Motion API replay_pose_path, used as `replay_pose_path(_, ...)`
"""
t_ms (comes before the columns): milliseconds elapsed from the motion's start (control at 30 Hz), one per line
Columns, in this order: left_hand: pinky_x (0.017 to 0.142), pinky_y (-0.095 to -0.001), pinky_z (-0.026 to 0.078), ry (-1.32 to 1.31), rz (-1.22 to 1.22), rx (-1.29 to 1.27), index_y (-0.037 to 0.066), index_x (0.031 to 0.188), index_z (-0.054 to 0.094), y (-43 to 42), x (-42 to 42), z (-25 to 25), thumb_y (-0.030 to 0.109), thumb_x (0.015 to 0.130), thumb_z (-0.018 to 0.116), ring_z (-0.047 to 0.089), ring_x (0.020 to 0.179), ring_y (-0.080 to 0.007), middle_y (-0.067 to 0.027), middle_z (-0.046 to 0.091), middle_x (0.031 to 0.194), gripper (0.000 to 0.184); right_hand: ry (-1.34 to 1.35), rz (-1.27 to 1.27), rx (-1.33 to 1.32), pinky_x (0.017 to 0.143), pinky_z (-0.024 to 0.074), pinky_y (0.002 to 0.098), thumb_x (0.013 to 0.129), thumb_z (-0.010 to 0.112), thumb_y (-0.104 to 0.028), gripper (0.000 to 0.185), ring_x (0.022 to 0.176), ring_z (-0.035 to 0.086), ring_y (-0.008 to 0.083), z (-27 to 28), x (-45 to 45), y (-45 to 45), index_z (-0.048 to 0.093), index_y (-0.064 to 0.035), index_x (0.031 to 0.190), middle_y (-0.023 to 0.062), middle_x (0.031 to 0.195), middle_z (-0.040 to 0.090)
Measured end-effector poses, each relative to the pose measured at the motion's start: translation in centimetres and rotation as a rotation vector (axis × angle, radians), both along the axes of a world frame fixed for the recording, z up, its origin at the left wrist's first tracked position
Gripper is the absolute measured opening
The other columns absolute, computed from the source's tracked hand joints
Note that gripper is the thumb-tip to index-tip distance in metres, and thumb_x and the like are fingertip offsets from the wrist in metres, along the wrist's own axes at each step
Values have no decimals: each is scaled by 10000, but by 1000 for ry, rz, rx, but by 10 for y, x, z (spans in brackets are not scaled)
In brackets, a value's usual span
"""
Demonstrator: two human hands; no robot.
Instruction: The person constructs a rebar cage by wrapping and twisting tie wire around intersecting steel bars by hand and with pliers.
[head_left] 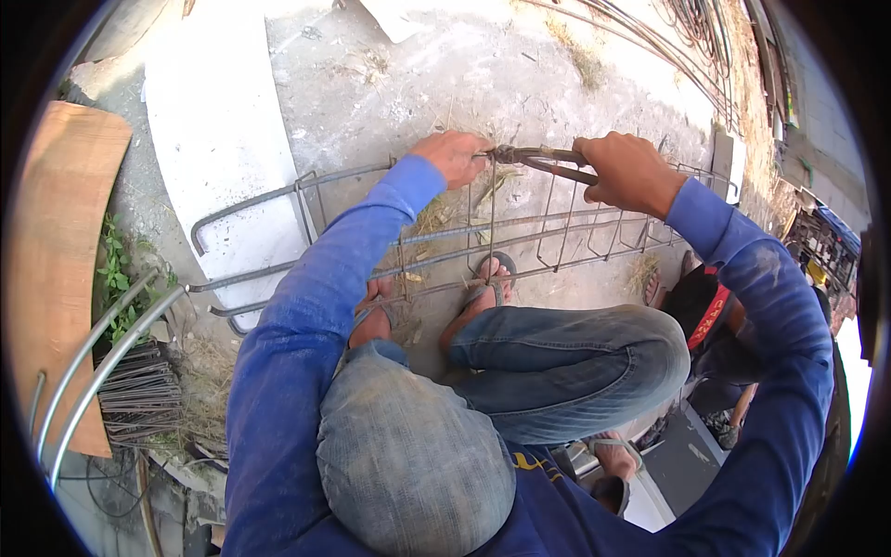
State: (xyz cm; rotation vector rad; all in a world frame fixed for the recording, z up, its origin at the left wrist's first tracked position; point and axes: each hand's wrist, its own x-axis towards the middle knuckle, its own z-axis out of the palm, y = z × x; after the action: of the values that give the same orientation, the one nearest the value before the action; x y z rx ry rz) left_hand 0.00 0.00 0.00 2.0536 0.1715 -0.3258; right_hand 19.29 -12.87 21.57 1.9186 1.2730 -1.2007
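Observation:
A pair of end-cutting pincers (548, 160) lies across the upper bar of a steel rebar cage (548, 221), its jaws against a crossing of bar and stirrup. My right hand (631, 173) is closed around the handles, which spread slightly apart. Just left of the jaws, my left hand (451, 157) is closed with its fingers over the upper bar; any wire under the fingertips is hidden. The cage stretches across in front of me, with long bars, thin rectangular stirrups and hooked bar ends at the left.
A white sheet (218, 121) and a brown board (79, 269) lie left. Curved metal tubes (111, 357) rise beside a stack of thin rods (139, 395). Another person (715, 325) sits at the right, near a grey box (682, 455). Long rods (650, 42) lie at the top right.

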Motion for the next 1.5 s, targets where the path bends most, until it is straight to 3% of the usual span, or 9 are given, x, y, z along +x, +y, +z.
replay_pose_path(100, 1026, -484, 509, 25, -34, 3, 148, 1372, 656, 3, 3, 3, 339, 993, 610, 649, 1175, -375, -170, 697, 1257, 427, 432, -972, -420, 412, 436, 257, 819, 819, -227, 391, 484, 566, 70, -12, 21, -17, 644, -9, 1094, 6, 665, 595)
replay_pose_path(167, 1097, -472, 459, 127, -55, -30, 141, 1381, 646, -1, 1, 20, 359, 1007, 599, 596, 1271, -357, -151, 664, 1349, 435, 411, -964, -363, 442, 428, 242, 816, 809, -238, 379, 481, 567, 101, 3, 3, -18, 647, -21, 1080, 8, 666, 584)
replay_pose_path(333, 1059, -469, 488, 26, 21, 20, 177, 1370, 656, 1, -2, 2, 351, 989, 611, 623, 1234, -363, -154, 672, 1334, 421, -309, 333, 430, 785, 518, 483, 861, 771, -227, 463, 919, 666, 317, 15, -32, -26, 570, -22, 1223, 135, 1004, 624)
replay_pose_path(467, 1034, -474, 519, 152, 51, -15, 254, 1356, 681, -3, 6, 11, 395, 936, 616, 661, 1190, -364, -128, 693, 1319, 448, -358, 471, 377, 687, 540, 418, 889, 788, -300, 521, 771, 669, 261, 6, -23, -31, 589, -5, 1270, 100, 879, 623)
replay_pose_path(567, 1025, -468, 526, 182, 32, -16, 269, 1369, 675, -1, 4, 10, 372, 927, 616, 661, 1199, -354, -124, 692, 1327, 458, 70, -575, -242, 504, 506, 349, 896, 805, -332, 514, 548, 644, 211, 1, 6, 2, 593, 13, 1212, 89, 724, 641)
replay_pose_path(767, 1018, -472, 528, 195, 33, -55, 264, 1373, 675, 4, 10, 19, 323, 922, 609, 656, 1211, -351, -127, 689, 1332, 460, 289, -591, -60, 500, 521, 347, 817, 865, -284, 585, 532, 663, 220, 9, -17, -25, 560, 13, 1218, 137, 674, 663)
replay_pose_path(1067, 1040, -478, 512, 271, 27, -72, 244, 1378, 668, 4, 4, 31, 317, 935, 608, 643, 1231, -349, -131, 671, 1361, 454, -403, 650, 611, 626, 541, 390, 897, 730, -222, 435, 752, 661, 235, 15, -34, -24, 600, 10, 1241, 84, 889, 604)
replay_pose_path(1233, 1082, -479, 479, 121, -10, -77, 246, 1398, 648, 1, 11, -8, 374, 960, 623, 618, 1258, -375, -144, 656, 1381, 458, 495, -989, -317, 387, 469, 266, 1021, 629, -508, 539, 452, 627, 143, -2, 32, -31, 704, 24, 1065, 77, 656, 657)
replay_pose_path(1500, 1102, -485, 477, -21, -14, -157, 268, 1417, 632, -2, 2, -2, 373, 953, 611, 600, 1296, -374, -145, 628, 1429, 476, 253, -1012, -89, 478, 493, 287, 1036, 608, -478, 505, 531, 635, 132, 45, 21, -126, 705, 11, 1108, 52, 679, 639)
